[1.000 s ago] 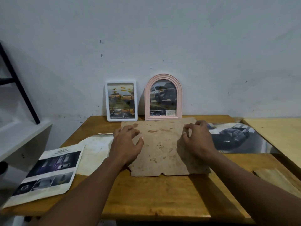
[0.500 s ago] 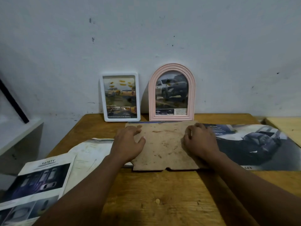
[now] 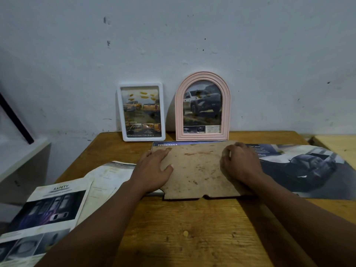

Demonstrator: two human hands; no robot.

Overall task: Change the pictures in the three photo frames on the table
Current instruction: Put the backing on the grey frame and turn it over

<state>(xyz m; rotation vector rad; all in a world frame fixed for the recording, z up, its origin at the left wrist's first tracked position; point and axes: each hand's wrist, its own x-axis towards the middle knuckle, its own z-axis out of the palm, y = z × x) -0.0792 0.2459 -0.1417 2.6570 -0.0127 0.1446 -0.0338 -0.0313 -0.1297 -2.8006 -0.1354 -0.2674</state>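
Observation:
A brown backing board (image 3: 198,170) lies flat on the wooden table (image 3: 192,237), on top of a car brochure page (image 3: 308,168) that sticks out to the right. My left hand (image 3: 154,170) rests flat on the board's left edge, fingers spread. My right hand (image 3: 240,164) presses on its right side with fingers curled. A white rectangular photo frame (image 3: 141,112) and a pink arched photo frame (image 3: 202,106) lean upright against the wall behind, each holding a car picture. Whatever lies under the board is hidden.
A "SAFETY" brochure (image 3: 52,209) and a pale paper sheet (image 3: 107,176) lie at the table's left. A white shelf (image 3: 19,157) with a black bar stands left of the table. A second wooden surface (image 3: 339,145) adjoins at the far right.
The view has moved closer and lower. The board has been pressed flat onto the car page. Both hands stay on the board's sides.

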